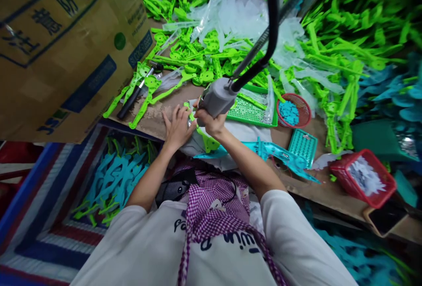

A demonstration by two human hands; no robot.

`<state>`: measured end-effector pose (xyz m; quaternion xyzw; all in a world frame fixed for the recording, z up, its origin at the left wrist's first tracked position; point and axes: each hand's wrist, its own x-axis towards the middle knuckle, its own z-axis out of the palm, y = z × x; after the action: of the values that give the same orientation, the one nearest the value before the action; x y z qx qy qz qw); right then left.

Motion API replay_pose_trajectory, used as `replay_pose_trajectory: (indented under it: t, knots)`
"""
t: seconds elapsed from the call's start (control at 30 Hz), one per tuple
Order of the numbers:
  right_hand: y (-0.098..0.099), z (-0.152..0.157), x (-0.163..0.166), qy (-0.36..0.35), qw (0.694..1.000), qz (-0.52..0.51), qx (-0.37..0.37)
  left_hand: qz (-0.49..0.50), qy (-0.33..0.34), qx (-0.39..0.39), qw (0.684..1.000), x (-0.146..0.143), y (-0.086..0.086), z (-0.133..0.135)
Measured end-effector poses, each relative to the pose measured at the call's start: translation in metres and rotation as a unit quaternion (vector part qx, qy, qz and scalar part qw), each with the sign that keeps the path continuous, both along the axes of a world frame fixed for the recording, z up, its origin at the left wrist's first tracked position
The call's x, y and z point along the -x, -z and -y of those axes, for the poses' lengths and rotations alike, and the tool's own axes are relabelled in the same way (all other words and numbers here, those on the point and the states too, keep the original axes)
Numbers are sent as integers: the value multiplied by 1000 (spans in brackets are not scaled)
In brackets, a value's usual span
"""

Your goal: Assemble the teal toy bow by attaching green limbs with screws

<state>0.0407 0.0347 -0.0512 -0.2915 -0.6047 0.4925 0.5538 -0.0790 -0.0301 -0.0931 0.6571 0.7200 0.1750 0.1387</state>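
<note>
My right hand (pixel 211 121) is wrapped round a grey powered screwdriver (pixel 217 97) that hangs from a black cable (pixel 272 22). Its tip points down at a bright green plastic part (pixel 207 141) on the workbench. My left hand (pixel 178 125) lies on the same green part just left of the tool, fingers together and pressed down on it. A teal plastic part (pixel 280 156) lies to the right of my forearm.
Heaps of green plastic parts (pixel 204 53) and clear bags (pixel 240 13) cover the bench. A green tray (pixel 253 110), a red round basket (pixel 301 110), a teal tray (pixel 301 145) and a red bin (pixel 362 176) stand right. A cardboard box (pixel 66 44) is left, a striped bag of parts (pixel 112 180) below.
</note>
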Motion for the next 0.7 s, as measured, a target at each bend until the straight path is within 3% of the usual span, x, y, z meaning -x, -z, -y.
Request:
replay_pose_trajectory:
  t: [0.33, 0.7]
  knots:
    - [-19, 2, 2, 55, 996, -47, 46, 92, 9, -105, 990, 15, 3, 11]
    - [-28, 8, 15, 66, 993, -85, 40, 102, 24, -98, 990, 17, 4, 10]
